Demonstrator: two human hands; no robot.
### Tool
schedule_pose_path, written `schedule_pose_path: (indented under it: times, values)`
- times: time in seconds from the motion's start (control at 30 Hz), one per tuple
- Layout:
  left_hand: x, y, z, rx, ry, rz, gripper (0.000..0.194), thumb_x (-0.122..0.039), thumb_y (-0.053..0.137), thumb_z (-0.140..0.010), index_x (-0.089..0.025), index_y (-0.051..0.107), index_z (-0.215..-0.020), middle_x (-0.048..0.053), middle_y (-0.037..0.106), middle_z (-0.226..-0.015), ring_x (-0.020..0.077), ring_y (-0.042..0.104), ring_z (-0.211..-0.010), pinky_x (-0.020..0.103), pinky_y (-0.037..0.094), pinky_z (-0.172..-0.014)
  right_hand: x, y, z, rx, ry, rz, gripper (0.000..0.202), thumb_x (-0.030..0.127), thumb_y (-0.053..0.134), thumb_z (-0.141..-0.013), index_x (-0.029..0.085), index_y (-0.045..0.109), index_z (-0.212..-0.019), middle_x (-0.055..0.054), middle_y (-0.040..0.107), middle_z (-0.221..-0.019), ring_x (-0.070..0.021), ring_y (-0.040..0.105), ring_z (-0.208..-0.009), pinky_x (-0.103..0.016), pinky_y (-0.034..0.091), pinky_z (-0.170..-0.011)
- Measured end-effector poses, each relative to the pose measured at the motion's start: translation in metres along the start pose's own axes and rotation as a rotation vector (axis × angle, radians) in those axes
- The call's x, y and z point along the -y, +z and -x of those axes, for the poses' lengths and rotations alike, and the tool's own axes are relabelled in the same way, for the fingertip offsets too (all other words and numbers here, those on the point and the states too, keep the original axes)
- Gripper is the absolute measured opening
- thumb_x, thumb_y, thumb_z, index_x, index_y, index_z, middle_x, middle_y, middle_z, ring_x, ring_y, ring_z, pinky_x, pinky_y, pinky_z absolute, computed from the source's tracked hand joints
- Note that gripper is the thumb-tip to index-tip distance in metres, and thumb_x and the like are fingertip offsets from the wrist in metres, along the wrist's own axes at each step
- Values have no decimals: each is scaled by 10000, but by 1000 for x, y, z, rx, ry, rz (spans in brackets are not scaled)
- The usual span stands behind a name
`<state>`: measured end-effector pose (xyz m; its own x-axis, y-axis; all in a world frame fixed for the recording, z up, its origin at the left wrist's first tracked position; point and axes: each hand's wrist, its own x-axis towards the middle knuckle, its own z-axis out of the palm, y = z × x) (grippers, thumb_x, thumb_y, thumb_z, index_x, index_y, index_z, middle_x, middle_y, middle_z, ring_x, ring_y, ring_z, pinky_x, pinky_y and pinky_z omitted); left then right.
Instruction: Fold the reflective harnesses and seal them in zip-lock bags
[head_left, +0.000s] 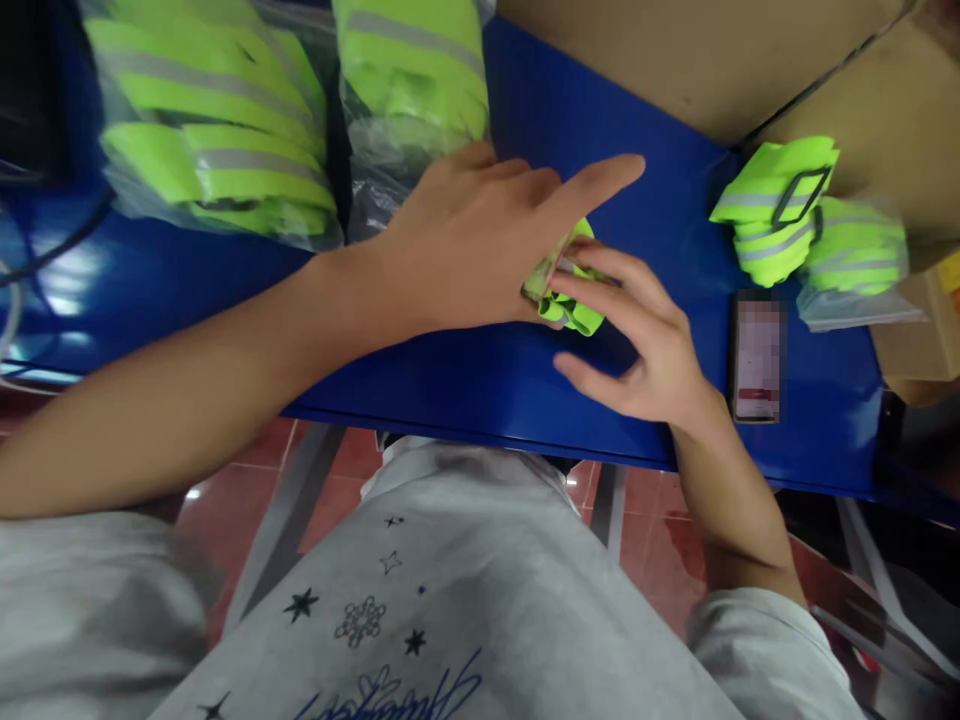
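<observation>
The fingers [611, 298] of the right hand [656, 350] are spread, their tips at the clear plastic and yellow-green folds of a small reflective bundle [589, 319], while its thumb stands well apart below, so they are not closed round it; the bundle lies between the two hands, just left of those fingertips and partly hidden by the left hand [465, 240], which reaches across with its back up and one digit stretched out to the right; its other fingers are curled from sight, and how firmly they grip cannot be told; beneath is the blue table [450, 390], with a phone [757, 355] near the right wrist, a strapped bundle [776, 225] and a bagged bundle [862, 250] beyond it, two larger bagged packs [225, 160] at the upper left, and cardboard [675, 60] along the far edge
</observation>
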<state>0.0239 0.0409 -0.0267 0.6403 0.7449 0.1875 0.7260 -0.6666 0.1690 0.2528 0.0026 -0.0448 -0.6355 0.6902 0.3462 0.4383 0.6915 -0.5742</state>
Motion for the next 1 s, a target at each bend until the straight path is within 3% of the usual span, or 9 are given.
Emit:
schedule_pose_path:
  times: [0.07, 0.23, 0.37, 0.53, 0.6, 0.7, 0.8, 0.9, 1.0]
  values:
    - [2, 0, 0, -1, 7, 24, 866, -464, 679, -967, -225, 288, -1701, 152, 751, -1245, 404, 721, -1150, 512, 525, -999, -6, -2, 0, -60, 28, -40, 585, 435, 809, -899, 342, 624, -1447, -59, 654, -1448, -333, 630, -1375, -556, 526, -1198]
    - [3, 3, 1, 26, 80, 56, 1153, -490, 892, -794, -272, 237, -1718, 151, 697, -1400, 403, 687, -1229, 483, 503, -1049, -20, 6, 0, -376, 140, 12, 388, 406, 820, -906, 324, 680, -1259, -56, 726, -1227, -276, 685, -1202, -479, 573, -1079]
    - [3, 5, 0, -1, 84, 10, 950, -461, 774, -913, -248, 279, -1695, 132, 720, -1347, 342, 700, -1188, 440, 507, -1022, -23, 16, -1, -350, 175, -56, 368, 410, 795, -927, 270, 658, -1238, -69, 725, -1213, -248, 702, -1132, -439, 585, -1014]
    - [-8, 7, 1, -44, 130, -103, 841, -450, 657, -987, -232, 267, -1700, 141, 732, -1287, 354, 696, -1127, 465, 498, -944, -13, 25, -2, -409, 90, -8, 93, 284, 739, -946, 253, 724, -1033, -74, 727, -1145, -231, 715, -1078, -404, 614, -933]
    - [-12, 5, 4, -59, 161, -114, 801, -374, 591, -1011, -238, 228, -1712, 138, 727, -1296, 341, 693, -1113, 459, 485, -929, -8, 25, -3, -366, 14, -8, 87, 243, 676, -959, 257, 735, -1021, -86, 723, -1178, -244, 718, -1086, -432, 622, -937]
    - [-19, 2, 7, -91, 179, -109, 799, -281, 545, -997, -252, 202, -1718, 120, 747, -1193, 293, 693, -1020, 429, 476, -905, -4, 20, -3, -113, -93, -167, 184, 265, 628, -976, 234, 725, -1129, -117, 703, -1296, -269, 707, -1167, -465, 625, -982]
    - [-28, 2, 8, -103, 165, -111, 773, -238, 499, -998, -250, 212, -1716, 95, 743, -1050, 262, 680, -918, 419, 475, -888, -4, 19, -3, 73, -129, -309, 482, 471, 754, -929, 206, 658, -1320, -135, 710, -1327, -292, 714, -1170, -485, 624, -1018]
    - [-41, 2, 8, -103, 146, -110, 775, -168, 463, -991, -246, 212, -1720, 98, 728, -1014, 269, 673, -888, 429, 478, -872, -5, 21, -1, 121, -69, -408, 596, 582, 792, -890, 214, 660, -1340, -85, 780, -1153, -266, 756, -1037, -432, 654, -930]
    - [-47, -9, 6, -47, 163, -12, 838, -148, 497, -975, -254, 154, -1732, 112, 723, -1109, 280, 684, -947, 435, 488, -892, -6, 19, -1, 77, -25, -531, 419, 442, 768, -950, 235, 695, -1307, -50, 799, -1116, -228, 773, -1040, -365, 654, -912]
